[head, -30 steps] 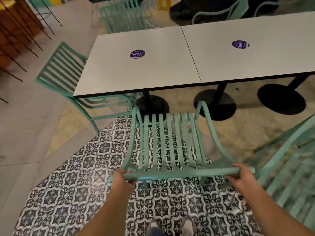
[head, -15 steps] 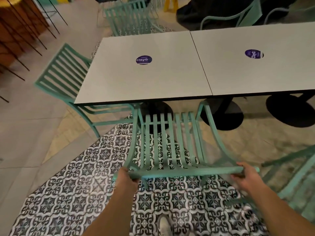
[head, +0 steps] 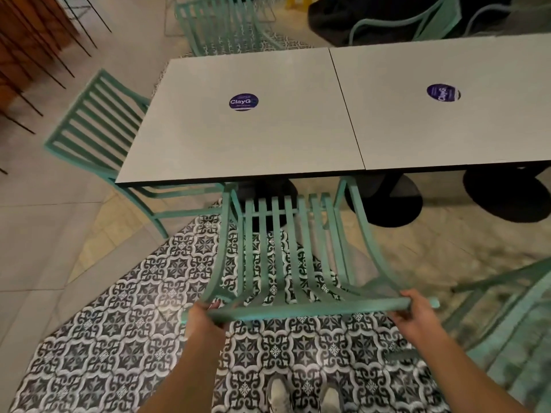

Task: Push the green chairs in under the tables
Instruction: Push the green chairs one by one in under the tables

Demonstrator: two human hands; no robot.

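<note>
Both arms stretched out forward, left hand (head: 205,315) and right hand (head: 416,312) each curled shut in a grip, spread wide apart.

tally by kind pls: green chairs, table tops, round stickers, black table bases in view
Green chairs: 5 (held, left end, far side, far right, near right)
Table tops: 2 (left, right)
Round stickers: 2 ()
Black table bases: 3 ()
Total: 12

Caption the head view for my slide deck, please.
Both hands, left and right, grip a green chair's top rail, its seat front under the table edge.
</note>
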